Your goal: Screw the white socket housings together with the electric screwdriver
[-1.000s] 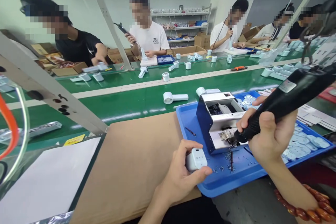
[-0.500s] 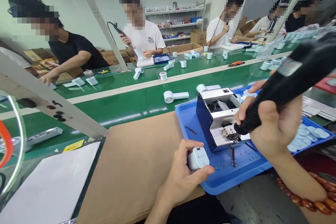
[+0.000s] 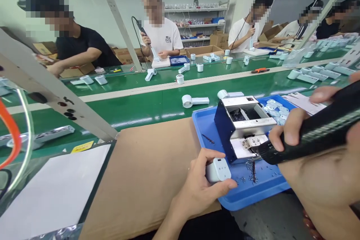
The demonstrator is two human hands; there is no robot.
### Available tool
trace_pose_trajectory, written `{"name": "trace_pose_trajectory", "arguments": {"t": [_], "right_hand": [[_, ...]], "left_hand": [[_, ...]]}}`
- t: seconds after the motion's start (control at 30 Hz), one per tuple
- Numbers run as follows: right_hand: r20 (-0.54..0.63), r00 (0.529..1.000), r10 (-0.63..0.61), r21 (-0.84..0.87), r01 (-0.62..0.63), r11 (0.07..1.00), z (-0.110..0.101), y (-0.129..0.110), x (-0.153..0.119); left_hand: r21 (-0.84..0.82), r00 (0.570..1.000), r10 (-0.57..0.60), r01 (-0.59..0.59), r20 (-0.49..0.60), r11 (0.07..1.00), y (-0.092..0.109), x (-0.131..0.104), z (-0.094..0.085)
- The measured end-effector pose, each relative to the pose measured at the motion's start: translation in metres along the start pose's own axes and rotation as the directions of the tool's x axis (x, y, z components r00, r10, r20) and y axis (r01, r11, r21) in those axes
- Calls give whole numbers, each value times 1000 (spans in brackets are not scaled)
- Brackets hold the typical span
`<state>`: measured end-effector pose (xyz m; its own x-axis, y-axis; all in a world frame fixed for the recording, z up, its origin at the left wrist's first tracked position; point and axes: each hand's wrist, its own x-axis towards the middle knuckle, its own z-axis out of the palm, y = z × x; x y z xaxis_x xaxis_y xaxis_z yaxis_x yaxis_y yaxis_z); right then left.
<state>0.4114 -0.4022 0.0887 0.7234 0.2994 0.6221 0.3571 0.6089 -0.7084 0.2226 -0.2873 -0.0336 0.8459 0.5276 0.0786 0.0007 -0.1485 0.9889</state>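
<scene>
My left hand (image 3: 199,183) is closed around a pale blue plastic part (image 3: 221,170), its end face with small holes turned up, over the near left edge of the blue tray (image 3: 239,198). My right hand (image 3: 298,138) grips a black electric screwdriver (image 3: 315,131), tilted, its tip at the metal front of the screw feeder (image 3: 239,120). That feeder stands in the tray, with loose dark screws (image 3: 253,174) scattered before it. Whether the tip touches a screw is too small to tell.
Brown cardboard (image 3: 146,168) covers the bench left of the tray. White paper (image 3: 56,187) lies further left beside a metal post (image 3: 62,93). Pale blue handled parts (image 3: 194,101) rest on the green conveyor (image 3: 135,108). Another tray holds flat pieces (image 3: 275,110). Several people work across the line.
The screwdriver in my right hand has tilted flatter, its tip still at the feeder's front. The whole view has shifted slightly. My left hand keeps its hold on the part.
</scene>
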Motion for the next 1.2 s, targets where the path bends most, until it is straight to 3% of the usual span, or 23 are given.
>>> {"name": "trace_pose_trajectory", "arguments": {"t": [0.13, 0.3, 0.6, 0.83, 1.2], "right_hand": [[5, 997, 80, 35, -80, 996, 36, -22, -5], [-9, 992, 123, 187, -120, 975, 58, -11, -11], [40, 994, 98, 100, -101, 990, 51, -5, -14], [201, 979, 29, -119, -5, 993, 45, 3, -11], [93, 973, 212, -54, -208, 977, 41, -12, -20]], "left_hand": [[9, 1000, 7, -7, -11, 1000, -2, 0, -2], [19, 999, 41, -41, -5, 999, -2, 0, -2], [34, 998, 58, -58, -8, 998, -1, 0, 4], [34, 999, 32, -33, 40, 999, -5, -1, 6], [2, 997, 76, -76, -26, 997, 0, 2, 0]]}}
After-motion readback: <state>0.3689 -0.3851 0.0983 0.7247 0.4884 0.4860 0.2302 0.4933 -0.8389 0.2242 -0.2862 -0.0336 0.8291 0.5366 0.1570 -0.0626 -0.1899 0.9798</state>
